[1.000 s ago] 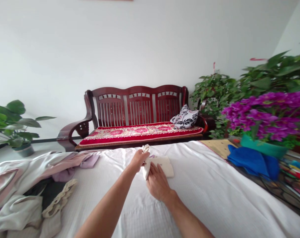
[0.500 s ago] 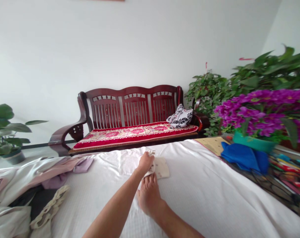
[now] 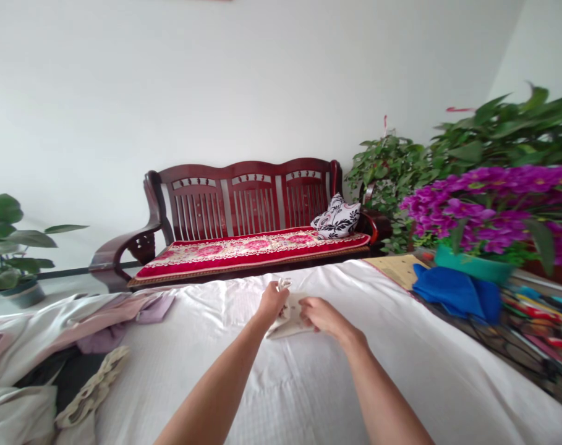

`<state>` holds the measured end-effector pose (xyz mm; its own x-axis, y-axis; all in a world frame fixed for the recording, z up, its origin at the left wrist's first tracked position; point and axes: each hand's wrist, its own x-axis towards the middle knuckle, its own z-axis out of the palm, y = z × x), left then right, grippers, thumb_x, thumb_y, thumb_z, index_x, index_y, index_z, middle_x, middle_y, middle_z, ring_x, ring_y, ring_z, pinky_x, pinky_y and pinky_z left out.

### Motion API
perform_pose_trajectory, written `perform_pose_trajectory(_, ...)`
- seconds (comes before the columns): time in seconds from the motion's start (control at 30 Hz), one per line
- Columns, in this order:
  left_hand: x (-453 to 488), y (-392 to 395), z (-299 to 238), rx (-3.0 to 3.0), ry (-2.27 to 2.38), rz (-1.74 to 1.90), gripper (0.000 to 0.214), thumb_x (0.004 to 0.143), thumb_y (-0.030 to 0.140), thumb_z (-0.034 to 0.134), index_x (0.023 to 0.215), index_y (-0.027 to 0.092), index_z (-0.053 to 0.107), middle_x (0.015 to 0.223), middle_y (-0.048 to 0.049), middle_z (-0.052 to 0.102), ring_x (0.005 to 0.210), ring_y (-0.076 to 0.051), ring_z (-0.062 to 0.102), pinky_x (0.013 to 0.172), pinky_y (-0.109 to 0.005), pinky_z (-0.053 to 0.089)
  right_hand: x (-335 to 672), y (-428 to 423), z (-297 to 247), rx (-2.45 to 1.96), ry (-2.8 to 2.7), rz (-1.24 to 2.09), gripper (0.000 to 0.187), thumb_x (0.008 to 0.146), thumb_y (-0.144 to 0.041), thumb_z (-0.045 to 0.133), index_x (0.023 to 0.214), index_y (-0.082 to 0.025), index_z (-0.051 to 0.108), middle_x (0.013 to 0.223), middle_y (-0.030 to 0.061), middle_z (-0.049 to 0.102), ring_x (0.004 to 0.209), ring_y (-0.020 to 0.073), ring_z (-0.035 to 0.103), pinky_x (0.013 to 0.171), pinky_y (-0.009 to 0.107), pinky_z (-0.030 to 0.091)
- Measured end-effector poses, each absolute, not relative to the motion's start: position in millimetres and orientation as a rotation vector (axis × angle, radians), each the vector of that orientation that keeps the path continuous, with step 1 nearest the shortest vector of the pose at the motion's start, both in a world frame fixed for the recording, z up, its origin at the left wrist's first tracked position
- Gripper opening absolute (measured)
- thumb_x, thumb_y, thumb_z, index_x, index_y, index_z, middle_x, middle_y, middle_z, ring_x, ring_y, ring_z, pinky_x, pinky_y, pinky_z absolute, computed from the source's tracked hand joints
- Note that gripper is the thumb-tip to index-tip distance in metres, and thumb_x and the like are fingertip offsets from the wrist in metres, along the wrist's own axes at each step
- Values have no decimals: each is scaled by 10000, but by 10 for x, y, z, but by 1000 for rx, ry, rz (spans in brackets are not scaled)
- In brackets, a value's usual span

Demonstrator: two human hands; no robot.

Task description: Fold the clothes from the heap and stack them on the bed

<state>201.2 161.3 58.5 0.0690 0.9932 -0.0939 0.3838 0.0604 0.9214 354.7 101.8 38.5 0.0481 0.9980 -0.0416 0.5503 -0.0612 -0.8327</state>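
Observation:
A small cream cloth [image 3: 290, 327] with faint dark spots lies partly folded on the white sheet [image 3: 281, 402]. My left hand [image 3: 272, 301] is closed on its left side, and a bunched bit of the fabric sticks up above the fingers. On the opposite side, my right hand [image 3: 324, 316] has its fingers curled down around the cloth's right edge, thumb side towards the far end. Its fingertips are partly hidden against the fabric. Both forearms reach in from the bottom of the view.
Piled clothes [image 3: 76, 346] in white, pink, lilac and black lie at the left. A blue cloth [image 3: 457, 290], a teal pot [image 3: 475, 264] with purple flowers and several loose items sit at the right. Behind stands a wooden bench [image 3: 248, 204] with a patterned pillow [image 3: 337, 217].
My right hand has moved from the near edge of the cream cloth, beside my left hand, to its right edge. My left hand has stayed in place, holding the cloth.

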Motion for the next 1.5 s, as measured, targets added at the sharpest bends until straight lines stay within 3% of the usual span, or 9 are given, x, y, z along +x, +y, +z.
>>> perform_pose_trajectory(0.23, 2265, 1533, 417, 1477, 1403, 845, 445, 803, 196, 629, 1239, 117, 584, 870, -91, 728, 735, -188, 677, 657, -260, 483, 3527, 1071, 348, -1419, -1205, 1260, 590, 895, -642, 380, 1149, -178, 639, 975, 105, 765, 780, 229, 729, 583, 294, 514)
perform_pose_trajectory(0.43, 2370, 1459, 306, 1423, 1220, 830, 480, 861, 114, 511, 1340, 80, 506, 815, -58, 695, 660, -131, 662, 664, -240, 533, 3484, 1189, 151, -1529, -1180, 965, 522, 810, -500, 528, 1217, -180, 597, 992, 69, 752, 849, 242, 713, 613, 283, 516)
perform_pose_trajectory(0.6, 2210, 1387, 364, 1506, 1165, 936, 479, 849, 75, 502, 1321, 140, 545, 1065, -94, 695, 913, -163, 688, 903, -327, 536, 3589, 1282, 39, -1725, -1213, 772, 592, 785, -358, 549, 1343, -166, 513, 915, 49, 728, 895, 259, 684, 735, 313, 499)
perform_pose_trajectory(0.77, 1944, 1281, 267, 2134, 1349, 962, 459, 926, 200, 482, 1379, 173, 543, 1428, -130, 559, 1426, -311, 378, 1194, -502, 267, 3568, 1186, 147, -1931, -1318, 596, 589, 813, -251, 526, 1397, -197, 480, 1098, 103, 705, 1017, 283, 657, 847, 363, 453)
perform_pose_trajectory(0.9, 1870, 1195, 102, 2443, 1379, 709, 507, 973, 370, 449, 1438, 173, 503, 1575, -112, 402, 1518, -376, 146, 1216, -582, 143, 3505, 1109, 223, -2131, -1484, 388, 607, 874, -272, 481, 1468, -195, 390, 1358, 150, 592, 1160, 286, 614, 891, 370, 449)
perform_pose_trajectory(1.03, 1883, 1238, 56, 2191, 1387, 799, 565, 919, 295, 538, 1459, 149, 463, 1619, -143, 305, 1531, -339, 120, 1234, -524, 130, 3507, 1092, 222, -2187, -1527, 396, 570, 906, -323, 447, 1449, -154, 406, 1363, 172, 589, 1185, 296, 608, 899, 381, 453)
perform_pose_trajectory(1.17, 1868, 1377, 117, 1414, 1484, 1038, 701, 786, 189, 660, 1437, 92, 420, 1517, -236, 428, 1443, -312, 373, 1155, -398, 348, 3524, 1100, 217, -2185, -1526, 412, 513, 900, -327, 462, 1392, -180, 471, 1314, 168, 627, 1150, 295, 632, 884, 383, 456)
perform_pose_trajectory(1.3, 1832, 1446, 203, 1213, 1370, 963, 425, 819, 285, 628, 1177, 57, 594, 1119, -222, 704, 995, -301, 710, 819, -375, 568, 3582, 1141, 180, -2109, -1426, 523, 490, 873, -339, 517, 1339, -189, 534, 1247, 167, 668, 1137, 321, 635, 912, 419, 442)
perform_pose_trajectory(1.5, 1846, 1340, 362, 1198, 1193, 1004, 283, 733, 242, 677, 972, 90, 669, 858, -129, 736, 807, -272, 704, 698, -353, 561, 3676, 1193, 113, -1932, -1349, 660, 558, 846, -321, 542, 1386, -190, 502, 1145, 100, 718, 1048, 248, 672, 866, 334, 478)
